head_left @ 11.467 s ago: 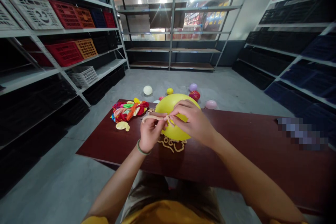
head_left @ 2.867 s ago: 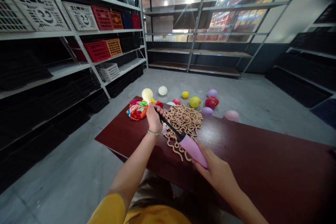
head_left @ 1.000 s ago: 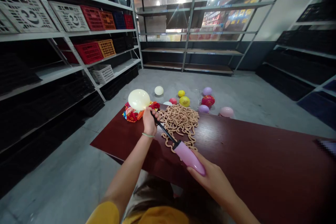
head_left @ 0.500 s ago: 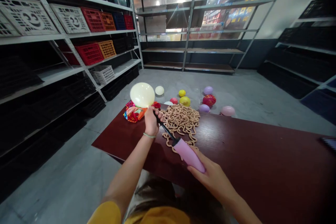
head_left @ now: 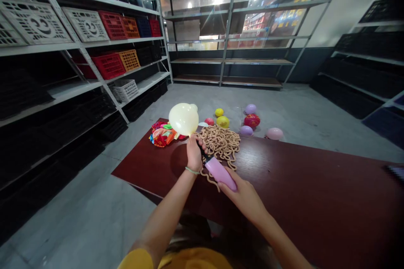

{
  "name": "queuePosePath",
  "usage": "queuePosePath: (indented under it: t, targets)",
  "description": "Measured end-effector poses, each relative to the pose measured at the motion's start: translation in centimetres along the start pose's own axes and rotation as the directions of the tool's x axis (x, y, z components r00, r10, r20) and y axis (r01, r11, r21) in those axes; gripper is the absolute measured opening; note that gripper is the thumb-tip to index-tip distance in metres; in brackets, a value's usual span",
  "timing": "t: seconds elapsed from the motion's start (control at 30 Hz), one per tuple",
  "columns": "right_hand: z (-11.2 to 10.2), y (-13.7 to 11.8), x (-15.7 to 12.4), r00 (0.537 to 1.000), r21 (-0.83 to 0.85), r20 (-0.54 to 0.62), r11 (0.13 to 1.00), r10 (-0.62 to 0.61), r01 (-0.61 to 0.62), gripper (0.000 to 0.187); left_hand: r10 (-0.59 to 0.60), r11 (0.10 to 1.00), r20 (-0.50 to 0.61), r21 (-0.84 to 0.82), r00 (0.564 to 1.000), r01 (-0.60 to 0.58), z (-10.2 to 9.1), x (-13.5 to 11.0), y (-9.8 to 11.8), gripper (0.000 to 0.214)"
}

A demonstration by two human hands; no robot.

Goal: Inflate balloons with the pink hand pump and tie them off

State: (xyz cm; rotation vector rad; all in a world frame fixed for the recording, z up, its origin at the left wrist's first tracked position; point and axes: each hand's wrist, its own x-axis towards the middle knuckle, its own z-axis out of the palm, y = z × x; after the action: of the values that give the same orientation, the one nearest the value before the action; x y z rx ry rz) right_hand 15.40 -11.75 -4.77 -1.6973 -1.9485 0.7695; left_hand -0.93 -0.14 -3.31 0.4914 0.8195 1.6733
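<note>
A partly inflated cream balloon (head_left: pixel 183 118) stands above my left hand (head_left: pixel 195 154), which is closed round its neck and the black nozzle end of a balloon pump. My right hand (head_left: pixel 244 195) grips the pump's pink barrel (head_left: pixel 220 173), low and to the right. The barrel sits close to my left hand, and only a little of the black shaft shows between them. Beyond the pump lies a heap of tan, curly cord (head_left: pixel 221 141) on the dark red table (head_left: pixel 293 185). Left of my left hand is a pile of colourful deflated balloons (head_left: pixel 161 134).
On the floor behind the table lie several balloons, among them a yellow one (head_left: pixel 222 122), a red one (head_left: pixel 252 120) and a pink one (head_left: pixel 274 133). Shelves with crates (head_left: pixel 109 65) line the left side; a metal rack (head_left: pixel 224 61) stands at the back.
My left hand and the cream balloon have shifted right and slightly toward me. My right hand has pushed the pink barrel up toward the left hand, so less black shaft shows.
</note>
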Motion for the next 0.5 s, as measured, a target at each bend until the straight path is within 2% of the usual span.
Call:
queuePosePath:
  t: [0.13, 0.3, 0.4, 0.5]
  targets:
    - [-0.2, 0.3, -0.2, 0.999, 0.028, 0.006, 0.999, -0.033, 0.033, 0.061, -0.001, 1.000, 0.022, 0.001, 1.000, 0.001, -0.2, 0.1, -0.2, 0.028]
    - [-2.5, 3.3, -2.6, 0.994, 0.065, 0.049, 0.993, -0.102, 0.099, 0.061, 0.044, 0.998, -0.005, -0.034, 0.999, -0.044, -1.1, 1.8, 1.2, 0.020]
    - [-3.7, 5.1, -3.9, 0.993, 0.054, 0.074, 0.995, -0.090, 0.086, 0.060, 0.040, 0.998, -0.039, -0.043, 0.998, -0.042, -1.4, 2.4, 1.5, 0.020]
    - [-3.9, 5.6, -4.0, 0.997, -0.006, 0.062, 0.999, -0.046, 0.047, 0.059, -0.015, 0.996, -0.091, -0.084, 0.996, 0.008, -1.6, 2.2, 0.7, 0.025]
